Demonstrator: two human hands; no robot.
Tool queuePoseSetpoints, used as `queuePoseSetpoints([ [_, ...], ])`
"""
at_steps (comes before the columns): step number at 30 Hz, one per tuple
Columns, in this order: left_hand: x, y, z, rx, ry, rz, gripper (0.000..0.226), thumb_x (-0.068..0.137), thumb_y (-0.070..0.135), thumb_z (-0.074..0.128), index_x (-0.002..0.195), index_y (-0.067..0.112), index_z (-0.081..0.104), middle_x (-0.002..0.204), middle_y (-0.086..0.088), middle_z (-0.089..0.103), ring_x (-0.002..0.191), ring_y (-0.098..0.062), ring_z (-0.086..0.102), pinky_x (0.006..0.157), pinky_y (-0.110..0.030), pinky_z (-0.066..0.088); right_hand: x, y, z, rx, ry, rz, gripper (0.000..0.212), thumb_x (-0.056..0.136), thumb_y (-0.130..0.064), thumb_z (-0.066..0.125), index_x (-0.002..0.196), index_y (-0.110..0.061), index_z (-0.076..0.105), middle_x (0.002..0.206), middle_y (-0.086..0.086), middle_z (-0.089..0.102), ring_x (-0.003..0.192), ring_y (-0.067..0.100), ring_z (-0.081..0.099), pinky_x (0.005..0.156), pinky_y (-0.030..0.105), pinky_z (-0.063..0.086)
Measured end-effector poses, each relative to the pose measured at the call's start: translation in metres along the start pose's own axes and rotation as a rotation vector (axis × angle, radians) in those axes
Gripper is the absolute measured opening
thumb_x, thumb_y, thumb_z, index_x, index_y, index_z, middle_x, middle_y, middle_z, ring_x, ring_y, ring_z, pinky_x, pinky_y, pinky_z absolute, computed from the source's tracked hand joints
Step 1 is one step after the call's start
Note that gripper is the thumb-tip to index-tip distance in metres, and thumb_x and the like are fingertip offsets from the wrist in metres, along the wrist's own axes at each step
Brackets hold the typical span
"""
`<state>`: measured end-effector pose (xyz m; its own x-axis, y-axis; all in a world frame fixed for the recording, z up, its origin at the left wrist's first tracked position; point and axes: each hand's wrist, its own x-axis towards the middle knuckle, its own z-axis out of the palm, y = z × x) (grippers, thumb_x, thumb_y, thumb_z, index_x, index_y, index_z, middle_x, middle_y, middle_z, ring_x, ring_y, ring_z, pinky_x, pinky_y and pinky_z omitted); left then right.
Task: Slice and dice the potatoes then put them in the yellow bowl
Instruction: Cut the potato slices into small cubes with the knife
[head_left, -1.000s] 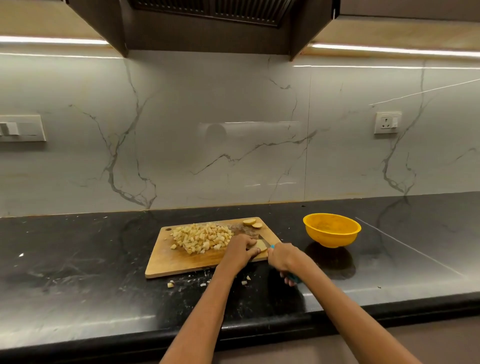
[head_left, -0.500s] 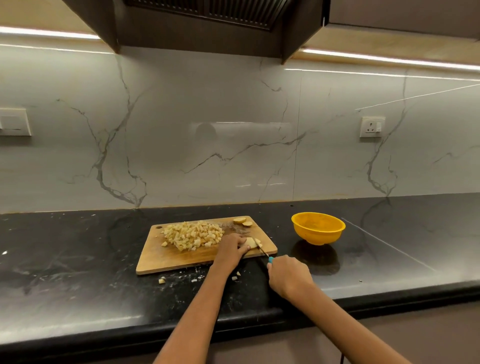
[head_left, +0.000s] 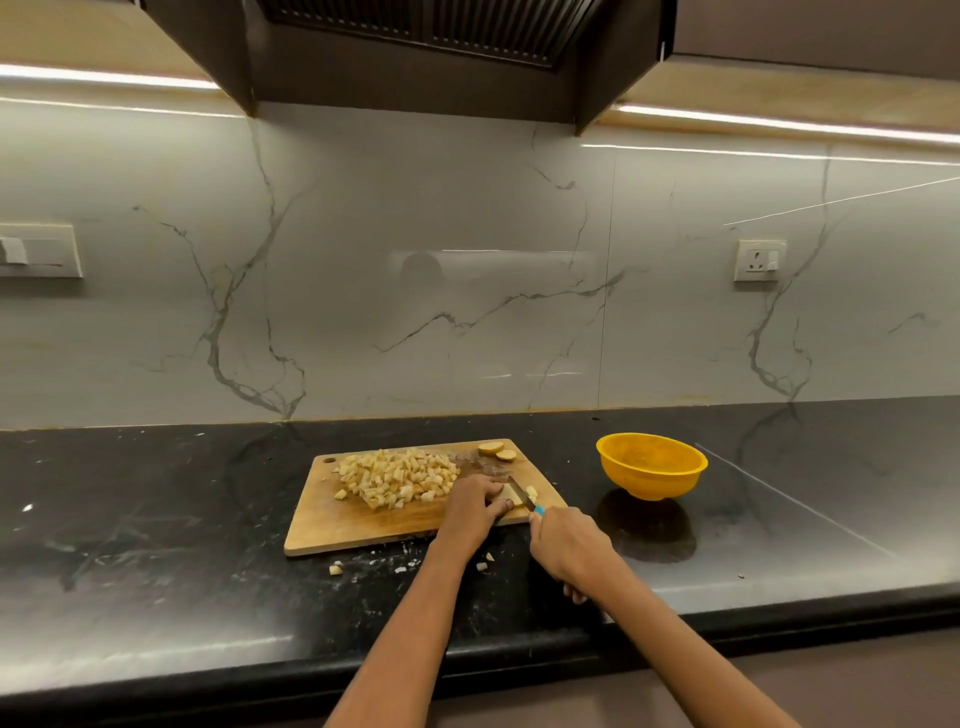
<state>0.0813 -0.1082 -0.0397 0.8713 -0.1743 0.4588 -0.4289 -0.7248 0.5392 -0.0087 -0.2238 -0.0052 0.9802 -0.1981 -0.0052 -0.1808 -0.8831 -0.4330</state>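
Left hand: your fingers curl down over a potato piece at the near right corner of the cutting board, pinning it to the wood.
Right hand: you grip the blue-handled knife, fist closed round the handle; only a bit of blue shows above your knuckles.
Knife blade: it runs up and away from your right hand, resting against the potato piece just right of your left fingertips.
Cut-off bit: a small pale chunk lies on the board just right of the blade.
Diced potatoes: a loose heap sits on the middle of the board, just left of your left hand.
Potato ends: two rounded pieces lie at the board's far right corner, touching each other.
Yellow bowl: it stands on the counter to the right of the board, well apart from both your hands; I cannot tell what is inside.
Stray bits: a few dice lie on the counter in front of the board.
Counter: black stone, scuffed with pale marks.
Room: a veined marble wall behind, a socket at right, a switch plate at left, a dark hood overhead.
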Motion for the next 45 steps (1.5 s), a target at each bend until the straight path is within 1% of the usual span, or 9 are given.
queuePoseSetpoints([
  [3, 0.000, 0.001, -0.001, -0.005, -0.005, 0.012, 0.035, 0.087, 0.022, 0.064, 0.116, 0.003, 0.064, 0.124, -0.008, 0.061, 0.117, -0.020, 0.053, 0.097, -0.024, 0.036, 0.002, -0.007, 0.000, -0.067, -0.024, -0.018, 0.036, 0.100, -0.024, 0.035, 0.119, 0.000, 0.054, 0.115, 0.015, 0.063, 0.100, 0.028, 0.064, 0.084, 0.034, 0.053],
  [6, 0.000, 0.001, -0.003, -0.015, -0.017, 0.039, 0.025, 0.085, 0.019, 0.065, 0.102, 0.002, 0.071, 0.110, -0.011, 0.068, 0.106, -0.023, 0.060, 0.091, -0.031, 0.041, 0.007, -0.021, -0.007, -0.094, -0.104, -0.048, 0.028, 0.097, -0.013, 0.035, 0.101, 0.003, 0.058, 0.114, 0.019, 0.064, 0.068, 0.026, 0.061, 0.065, 0.033, 0.051],
  [8, 0.000, 0.001, -0.004, -0.021, -0.017, 0.047, 0.020, 0.084, 0.019, 0.066, 0.092, 0.002, 0.073, 0.100, -0.011, 0.069, 0.096, -0.023, 0.061, 0.089, -0.036, 0.043, 0.009, -0.027, -0.009, -0.122, -0.116, -0.070, 0.029, 0.096, -0.011, 0.037, 0.110, 0.004, 0.058, 0.113, 0.020, 0.064, 0.060, 0.024, 0.054, 0.060, 0.030, 0.048],
  [11, -0.003, 0.000, -0.002, -0.007, -0.009, 0.036, 0.019, 0.084, 0.021, 0.067, 0.090, 0.003, 0.072, 0.085, -0.006, 0.062, 0.083, -0.012, 0.050, 0.081, -0.039, 0.042, 0.006, -0.021, -0.006, -0.186, -0.117, -0.079, 0.034, 0.098, -0.013, 0.036, 0.124, 0.002, 0.053, 0.124, 0.019, 0.058, 0.104, 0.034, 0.061, 0.080, 0.038, 0.050],
  [14, -0.003, 0.001, -0.003, -0.017, 0.007, 0.027, 0.030, 0.085, 0.022, 0.067, 0.105, 0.000, 0.069, 0.096, -0.006, 0.068, 0.091, -0.016, 0.058, 0.088, -0.035, 0.042, 0.000, -0.005, -0.001, -0.234, -0.052, -0.102, 0.037, 0.102, -0.024, 0.034, 0.127, -0.006, 0.053, 0.130, 0.013, 0.056, 0.119, 0.029, 0.054, 0.095, 0.035, 0.044],
  [23, -0.003, 0.001, -0.002, -0.037, -0.002, -0.067, 0.039, 0.085, 0.024, 0.066, 0.120, 0.007, 0.062, 0.127, -0.006, 0.060, 0.120, -0.018, 0.051, 0.100, -0.023, 0.033, -0.018, 0.023, -0.003, -0.177, 0.053, -0.098, 0.042, 0.102, -0.036, 0.035, 0.120, -0.006, 0.057, 0.117, 0.009, 0.063, 0.105, 0.022, 0.061, 0.080, 0.029, 0.047],
  [37, 0.001, -0.007, -0.006, -0.028, 0.021, -0.033, 0.034, 0.084, 0.020, 0.067, 0.116, 0.007, 0.065, 0.122, -0.005, 0.064, 0.115, -0.014, 0.056, 0.094, -0.016, 0.035, -0.003, -0.007, 0.000, -0.039, -0.003, -0.059, 0.040, 0.102, -0.031, 0.032, 0.120, -0.003, 0.054, 0.115, 0.015, 0.063, 0.102, 0.028, 0.064, 0.084, 0.035, 0.052],
  [42, 0.001, -0.005, -0.007, -0.030, 0.027, -0.018, 0.032, 0.083, 0.019, 0.069, 0.112, 0.006, 0.067, 0.115, -0.007, 0.067, 0.110, -0.015, 0.060, 0.091, -0.018, 0.040, 0.010, -0.024, -0.002, -0.077, -0.102, -0.082, 0.033, 0.098, -0.014, 0.035, 0.118, 0.003, 0.055, 0.114, 0.019, 0.062, 0.099, 0.036, 0.065, 0.052, 0.028, 0.041],
  [45, -0.002, -0.002, -0.009, -0.026, 0.037, -0.016, 0.031, 0.082, 0.018, 0.069, 0.111, 0.005, 0.068, 0.114, -0.008, 0.067, 0.110, -0.015, 0.060, 0.092, -0.022, 0.042, 0.009, -0.027, -0.004, -0.092, -0.115, -0.078, 0.033, 0.098, -0.013, 0.037, 0.121, 0.002, 0.054, 0.118, 0.018, 0.061, 0.096, 0.033, 0.064, 0.062, 0.031, 0.048],
])
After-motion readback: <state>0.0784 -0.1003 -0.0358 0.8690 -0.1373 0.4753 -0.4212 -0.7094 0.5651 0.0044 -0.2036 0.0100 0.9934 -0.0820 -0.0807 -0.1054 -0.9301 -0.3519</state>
